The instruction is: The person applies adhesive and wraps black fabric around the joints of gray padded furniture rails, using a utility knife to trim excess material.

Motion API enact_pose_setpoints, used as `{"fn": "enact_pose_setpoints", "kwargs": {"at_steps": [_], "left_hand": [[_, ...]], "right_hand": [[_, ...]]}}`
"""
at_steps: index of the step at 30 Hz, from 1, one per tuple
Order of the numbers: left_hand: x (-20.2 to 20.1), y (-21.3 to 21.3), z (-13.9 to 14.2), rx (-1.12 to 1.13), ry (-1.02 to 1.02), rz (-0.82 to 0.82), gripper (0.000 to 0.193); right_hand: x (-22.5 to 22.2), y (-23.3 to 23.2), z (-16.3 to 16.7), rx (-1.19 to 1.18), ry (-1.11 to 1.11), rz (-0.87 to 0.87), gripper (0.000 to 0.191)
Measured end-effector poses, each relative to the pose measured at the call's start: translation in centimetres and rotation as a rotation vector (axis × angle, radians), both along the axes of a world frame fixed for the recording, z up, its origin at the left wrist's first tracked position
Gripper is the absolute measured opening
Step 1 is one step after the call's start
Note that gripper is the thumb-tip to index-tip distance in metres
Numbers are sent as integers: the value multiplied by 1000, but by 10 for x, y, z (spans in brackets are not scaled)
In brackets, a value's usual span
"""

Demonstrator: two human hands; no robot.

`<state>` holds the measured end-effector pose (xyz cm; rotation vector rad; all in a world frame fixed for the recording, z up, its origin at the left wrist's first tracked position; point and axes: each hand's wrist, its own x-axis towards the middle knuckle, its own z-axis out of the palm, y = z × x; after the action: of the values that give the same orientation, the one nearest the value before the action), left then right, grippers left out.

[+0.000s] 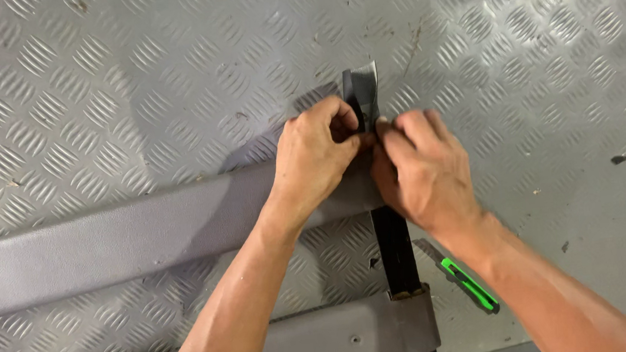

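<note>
Both hands are bunched together right at the middle of the shot. The left hand (317, 155) has its fingers curled and pinched onto a strip of black tape or film with a shiny silver-grey face (365, 96), and the right hand (420, 169) is pressed up against it, fingertips pinching the same strip just below. So both are clamped on that strip, knuckles nearly touching.

The strip's free end sticks up past the fingers, pointing away from the person, toward the top of the frame. Its long axis runs near vertical in the view. Below the hands a long narrow black band (396, 251) carries on along the same line, toward the person; can't tell for sure if it's one continuous piece with the strip.

That line crosses two long grey plastic trim panels: the upper grey panel (110, 244) lies slanted from lower left up to the hands, and the lower grey panel (326, 342) sits near the bottom edge, with the black band passing under its right end.

One green and black utility knife (468, 283) lies just right of the black band, beside the right forearm, blade end pointing up-left.

Everything's lying on a grey diamond-tread metal floor plate (98, 89), with a few bits of debris scattered about.
</note>
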<state>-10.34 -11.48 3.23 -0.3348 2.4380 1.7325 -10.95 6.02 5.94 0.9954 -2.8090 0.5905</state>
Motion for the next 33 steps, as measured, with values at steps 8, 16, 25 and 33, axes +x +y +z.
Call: {"fn": "enact_pose_setpoints", "kwargs": {"at_steps": [8, 16, 25, 33], "left_hand": [[-9, -22, -2, 125, -197, -83, 28], [-11, -15, 4, 100, -185, -53, 32], [-10, 10, 0, -146, -181, 137, 34], [-10, 12, -5, -181, -153, 150, 33]], "right_hand": [[-1, 12, 8, 31, -100, 30, 36], [-49, 21, -25, -332, -791, -327, 24], [-72, 9, -17, -158, -989, -295, 28], [-66, 3, -18, -145, -948, -302, 32]]}}
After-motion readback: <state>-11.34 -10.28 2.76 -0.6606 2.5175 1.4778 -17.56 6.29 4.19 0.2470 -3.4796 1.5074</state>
